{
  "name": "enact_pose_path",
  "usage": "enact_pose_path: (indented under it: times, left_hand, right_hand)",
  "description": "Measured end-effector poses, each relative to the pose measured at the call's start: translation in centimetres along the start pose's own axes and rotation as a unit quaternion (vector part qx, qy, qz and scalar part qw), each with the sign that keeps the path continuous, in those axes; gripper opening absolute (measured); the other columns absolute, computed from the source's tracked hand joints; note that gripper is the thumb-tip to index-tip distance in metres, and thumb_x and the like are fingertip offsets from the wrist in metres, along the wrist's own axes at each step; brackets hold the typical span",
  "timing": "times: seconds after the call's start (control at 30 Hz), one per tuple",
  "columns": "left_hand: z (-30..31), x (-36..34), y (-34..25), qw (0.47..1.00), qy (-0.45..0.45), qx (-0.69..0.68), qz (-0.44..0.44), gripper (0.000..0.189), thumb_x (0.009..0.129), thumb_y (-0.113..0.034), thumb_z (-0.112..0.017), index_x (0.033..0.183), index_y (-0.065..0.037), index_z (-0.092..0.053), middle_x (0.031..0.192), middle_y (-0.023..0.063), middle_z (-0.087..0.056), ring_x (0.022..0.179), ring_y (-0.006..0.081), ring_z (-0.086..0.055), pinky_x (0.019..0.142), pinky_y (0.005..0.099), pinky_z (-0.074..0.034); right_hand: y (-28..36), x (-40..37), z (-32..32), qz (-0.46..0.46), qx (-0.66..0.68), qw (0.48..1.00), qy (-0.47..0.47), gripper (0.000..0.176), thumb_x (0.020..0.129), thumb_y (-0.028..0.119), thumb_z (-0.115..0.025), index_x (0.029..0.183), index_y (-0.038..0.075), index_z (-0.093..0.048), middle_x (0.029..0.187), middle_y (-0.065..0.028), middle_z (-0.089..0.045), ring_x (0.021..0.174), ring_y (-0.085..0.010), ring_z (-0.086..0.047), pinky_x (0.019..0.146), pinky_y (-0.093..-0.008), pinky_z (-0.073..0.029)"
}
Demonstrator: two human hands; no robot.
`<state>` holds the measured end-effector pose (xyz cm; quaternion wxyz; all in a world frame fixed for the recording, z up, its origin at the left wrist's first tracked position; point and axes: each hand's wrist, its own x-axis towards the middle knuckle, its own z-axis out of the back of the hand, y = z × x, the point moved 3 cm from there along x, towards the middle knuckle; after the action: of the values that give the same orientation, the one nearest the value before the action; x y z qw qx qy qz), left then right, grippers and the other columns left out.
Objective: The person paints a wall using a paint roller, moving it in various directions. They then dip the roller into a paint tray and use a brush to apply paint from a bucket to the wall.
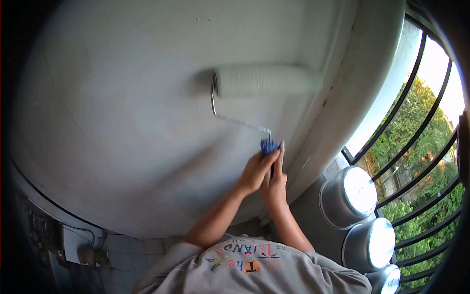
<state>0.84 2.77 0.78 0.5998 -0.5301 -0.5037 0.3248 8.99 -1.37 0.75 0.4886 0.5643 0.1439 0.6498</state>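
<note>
Roller sleeve (269,81): long axis crosswise, above your hands. Your left hand (252,172) and right hand (275,190) close together round blue handle (268,147), below sleeve; nearer hand unclear.

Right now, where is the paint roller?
In the head view, the paint roller is at the wall, just right of centre, above the left hand and right hand.
</note>
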Motion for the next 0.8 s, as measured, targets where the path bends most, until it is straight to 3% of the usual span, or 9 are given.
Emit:
enact_pose_path:
  times: [0.03,0.07,0.23,0.4,0.47,0.5,0.6,0.73,0.8]
  left_hand:
    - [-0.1,-0.4,0.1,0.998,-0.039,-0.003,-0.057,0.056,0.089,-0.047,-0.055,0.114,0.003,-0.058,0.100,0.0156,-0.065,0.099,0.0169,-0.058,0.087,0.0298,-0.044]
    - [0.0,-0.3,0.6,0.996,-0.068,0.022,-0.047,0.055,0.089,-0.047,-0.055,0.110,0.004,-0.059,0.094,0.0148,-0.065,0.094,0.0154,-0.059,0.080,0.0309,-0.046]
    - [-0.5,3.8,-9.9,0.996,0.004,0.020,-0.084,0.051,0.091,-0.049,-0.051,0.086,0.001,-0.058,0.066,0.0032,-0.054,0.063,0.0085,-0.051,0.054,0.0273,-0.041]
    - [-1.0,4.0,-11.7,0.989,-0.029,0.000,-0.145,0.048,0.091,-0.046,-0.052,0.087,0.002,-0.059,0.070,0.0030,-0.056,0.067,0.0083,-0.051,0.056,0.0272,-0.042]
    - [-0.8,1.8,-8.1,0.995,-0.048,-0.001,-0.092,0.046,0.091,-0.043,-0.053,0.090,0.002,-0.059,0.072,0.0031,-0.058,0.071,0.0083,-0.051,0.059,0.0280,-0.043]
    - [-0.4,0.4,-5.7,0.998,-0.030,-0.018,-0.052,0.046,0.091,-0.042,-0.053,0.096,0.003,-0.060,0.078,0.0048,-0.061,0.076,0.0086,-0.053,0.064,0.0287,-0.045]
    - [-0.5,-3.3,-1.3,0.996,-0.079,-0.026,-0.019,0.046,0.093,-0.039,-0.052,0.107,0.004,-0.061,0.086,0.0077,-0.064,0.085,0.0105,-0.055,0.073,0.0289,-0.046]
    - [-0.9,-1.1,-3.1,0.997,-0.058,-0.020,-0.044,0.046,0.092,-0.041,-0.053,0.093,0.003,-0.060,0.075,0.0051,-0.060,0.075,0.0095,-0.053,0.064,0.0300,-0.044]
    - [-1.1,1.0,-7.3,0.998,-0.032,-0.009,-0.060,0.044,0.093,-0.040,-0.052,0.086,0.003,-0.059,0.071,0.0035,-0.057,0.070,0.0090,-0.050,0.060,0.0294,-0.043]
  right_hand:
    - [0.5,-0.3,0.0,0.090,-0.022,0.995,-0.041,0.070,0.091,0.008,-0.047,0.148,0.012,-0.007,0.106,-0.0311,-0.059,0.090,-0.0446,-0.062,0.071,-0.0452,-0.051]
    - [0.0,-0.6,0.4,-0.021,0.022,0.999,0.026,0.069,0.091,0.008,-0.046,0.148,0.010,-0.007,0.100,-0.0333,-0.059,0.087,-0.0465,-0.062,0.071,-0.0445,-0.051]
    - [7.4,6.2,3.6,-0.021,0.047,0.999,0.018,0.066,0.093,0.009,-0.045,0.148,0.019,-0.009,0.108,-0.0296,-0.058,0.092,-0.0492,-0.056,0.073,-0.0517,-0.048]
    - [8.7,7.2,4.4,0.008,0.032,0.999,-0.001,0.065,0.093,0.009,-0.046,0.148,0.019,-0.013,0.111,-0.0295,-0.057,0.095,-0.0469,-0.056,0.075,-0.0495,-0.049]
    - [9.0,4.1,4.6,-0.133,0.060,0.986,0.082,0.067,0.091,0.006,-0.047,0.148,0.019,-0.014,0.109,-0.0326,-0.056,0.100,-0.0459,-0.056,0.078,-0.0408,-0.050]
    - [6.6,2.3,3.5,-0.037,0.047,0.997,0.052,0.068,0.090,0.005,-0.048,0.148,0.017,-0.014,0.108,-0.0331,-0.056,0.099,-0.0449,-0.058,0.078,-0.0398,-0.050]
    - [3.8,-1.6,2.1,-0.058,0.031,0.994,0.083,0.070,0.089,0.004,-0.050,0.148,0.014,-0.014,0.113,-0.0312,-0.056,0.104,-0.0425,-0.057,0.082,-0.0395,-0.049]
    - [4.9,0.7,3.8,-0.077,0.031,0.992,0.096,0.071,0.089,0.006,-0.052,0.148,0.016,-0.015,0.096,-0.0306,-0.061,0.097,-0.0441,-0.059,0.078,-0.0389,-0.050]
    - [6.9,3.6,4.8,-0.010,0.010,0.998,0.053,0.069,0.090,0.006,-0.050,0.148,0.017,-0.016,0.088,-0.0301,-0.062,0.093,-0.0455,-0.059,0.076,-0.0386,-0.050]
